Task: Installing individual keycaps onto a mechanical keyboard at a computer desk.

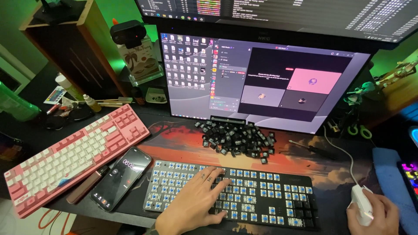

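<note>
While both hands are down on the counter (305, 146), the scene reads as follows.
Left hand: the left hand (191, 204) lies flat on the stripped keyboard (230, 193), fingers (216, 179) spread open and gripping nothing, resting across the bare blue switches.
Right hand: the right hand (375, 215) is closed around a white mouse (361, 201) at the counter's right edge.
Keyboard: it sits on the desk mat directly before the person, all caps off.
Keycaps: a loose heap of black keycaps (237, 138) lies just behind it, under the monitor (265, 74).
Nearby: a phone (122, 177) showing a timer lies just left; a pink keyboard (74, 152) sits beyond it.
Advice: I judge a light, flat palm best, since exposed switch stems bend under sideways pressure.
</note>
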